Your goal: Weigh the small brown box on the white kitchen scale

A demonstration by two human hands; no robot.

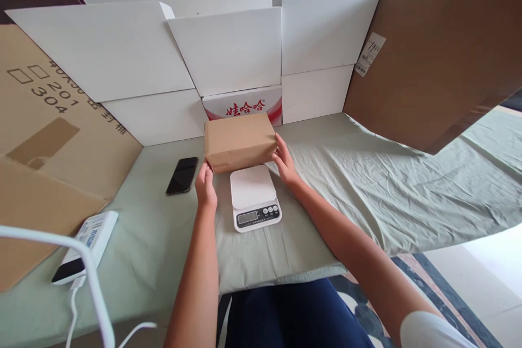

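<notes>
The left hand (205, 187) presses its fingertips against the near left corner of a plain brown cardboard box (239, 141), and the right hand (284, 163) lies with fingers spread along the box's right end; between them the two hands grip the box by its short ends. The box is a closed rectangular carton whose long axis runs left to right across the view, with one broad face turned up and slightly toward the camera. It sits just behind and above a small white digital kitchen scale (254, 197); its front lower edge is right at the scale's far edge, and whether it rests on the platform or is held clear of it cannot be told. The scale's display and row of buttons face the person.

The scale stands on a worktop covered with a pale green, wrinkled cloth (367, 185). To the left of the left hand lies a black smartphone (182, 175), face up and apart from the box. Farther left, near the front edge, is a white power bank (86, 246) with a white cable (73, 310) leaving it. Directly behind the box stands a white carton with red characters (244, 104), flanked by white folded cardboard panels (228, 49). Large brown cardboard sheets (440, 60) lean at both sides.
</notes>
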